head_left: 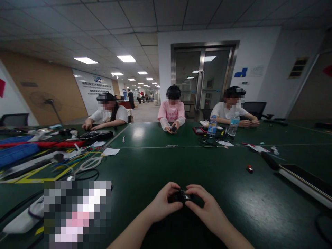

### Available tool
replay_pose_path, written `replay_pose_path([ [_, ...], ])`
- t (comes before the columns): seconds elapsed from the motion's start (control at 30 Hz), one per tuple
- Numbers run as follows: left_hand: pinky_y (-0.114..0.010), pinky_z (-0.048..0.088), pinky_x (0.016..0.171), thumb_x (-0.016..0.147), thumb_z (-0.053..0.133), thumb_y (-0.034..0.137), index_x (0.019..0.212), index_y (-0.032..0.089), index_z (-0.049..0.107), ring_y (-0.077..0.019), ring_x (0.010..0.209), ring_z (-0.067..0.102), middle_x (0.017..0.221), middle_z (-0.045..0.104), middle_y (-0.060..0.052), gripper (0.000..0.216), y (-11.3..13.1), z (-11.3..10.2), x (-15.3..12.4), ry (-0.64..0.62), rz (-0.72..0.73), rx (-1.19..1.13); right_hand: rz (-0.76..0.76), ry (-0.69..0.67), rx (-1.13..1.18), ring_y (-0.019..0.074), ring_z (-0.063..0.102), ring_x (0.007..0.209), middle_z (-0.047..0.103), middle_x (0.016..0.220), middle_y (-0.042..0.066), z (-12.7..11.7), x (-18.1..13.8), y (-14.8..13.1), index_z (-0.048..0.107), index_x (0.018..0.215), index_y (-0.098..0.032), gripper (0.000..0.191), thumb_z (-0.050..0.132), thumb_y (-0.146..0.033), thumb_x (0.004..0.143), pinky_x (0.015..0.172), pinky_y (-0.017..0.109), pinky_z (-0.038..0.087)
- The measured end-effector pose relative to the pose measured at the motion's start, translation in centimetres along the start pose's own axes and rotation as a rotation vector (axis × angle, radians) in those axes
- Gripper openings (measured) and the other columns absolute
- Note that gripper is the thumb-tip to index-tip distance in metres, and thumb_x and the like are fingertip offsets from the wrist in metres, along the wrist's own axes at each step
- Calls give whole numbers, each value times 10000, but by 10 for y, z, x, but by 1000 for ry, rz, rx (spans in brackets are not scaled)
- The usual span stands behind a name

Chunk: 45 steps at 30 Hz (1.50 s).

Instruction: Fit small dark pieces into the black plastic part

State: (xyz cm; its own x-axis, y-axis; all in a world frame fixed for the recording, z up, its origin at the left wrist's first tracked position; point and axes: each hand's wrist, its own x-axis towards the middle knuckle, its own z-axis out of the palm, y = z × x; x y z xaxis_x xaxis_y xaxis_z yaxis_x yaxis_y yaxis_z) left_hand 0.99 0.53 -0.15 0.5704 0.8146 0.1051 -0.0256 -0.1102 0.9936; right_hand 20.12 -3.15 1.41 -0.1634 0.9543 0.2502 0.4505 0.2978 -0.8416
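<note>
The grip is a narrow pinch from both sides: the left hand [164, 204] and the right hand [206, 204] each have thumb and fingertips closed on one small black gadget [183, 196]. It sits between them at the near side of the green counter [145, 162]; whether it touches, I can't tell. This looks like close two-handed handling, and the next move would seem to call for steady fingertips. Farther out I count one red piece [249, 168], two bottles [233, 124] and three people [171, 112] seated across.
</note>
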Motion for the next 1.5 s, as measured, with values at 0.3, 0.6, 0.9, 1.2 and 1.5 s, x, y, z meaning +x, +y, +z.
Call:
replay_pose_path([
  [0.3,-270,419,672,722,667,103,1055,192,460,-162,789,586,873,609,-9,402,-1,-3,-1,-4,-47,17,69,91,58,233,594,943,668,947,24,-9,4,2,649,931,-250,207,620,-326,740,885,407,433],
  [0.6,-265,415,685,737,643,91,1087,195,439,-157,794,596,887,624,-7,418,5,-2,-2,-29,-67,-32,106,211,224,222,615,911,662,997,40,-21,5,13,623,1028,-251,341,665,-373,713,840,390,484],
  [0.9,-300,431,734,749,646,119,1142,205,427,-180,852,601,970,631,-28,458,6,-3,-3,-43,-82,-2,138,330,403,232,637,856,686,906,51,-30,7,7,665,944,-242,435,744,-498,601,771,377,531],
  [1.2,-332,437,773,766,637,115,1172,210,436,-206,905,592,1007,617,-47,463,5,-5,-4,-28,-121,33,233,430,796,213,619,855,672,920,20,-34,6,8,667,932,-274,427,792,-451,563,779,370,513],
  [1.5,-365,444,816,751,635,84,1167,205,432,-230,962,584,1059,599,-69,478,6,-5,-4,-31,-122,47,272,429,1110,163,620,711,662,814,-27,-42,8,7,642,929,-326,324,762,-387,634,676,328,519],
])
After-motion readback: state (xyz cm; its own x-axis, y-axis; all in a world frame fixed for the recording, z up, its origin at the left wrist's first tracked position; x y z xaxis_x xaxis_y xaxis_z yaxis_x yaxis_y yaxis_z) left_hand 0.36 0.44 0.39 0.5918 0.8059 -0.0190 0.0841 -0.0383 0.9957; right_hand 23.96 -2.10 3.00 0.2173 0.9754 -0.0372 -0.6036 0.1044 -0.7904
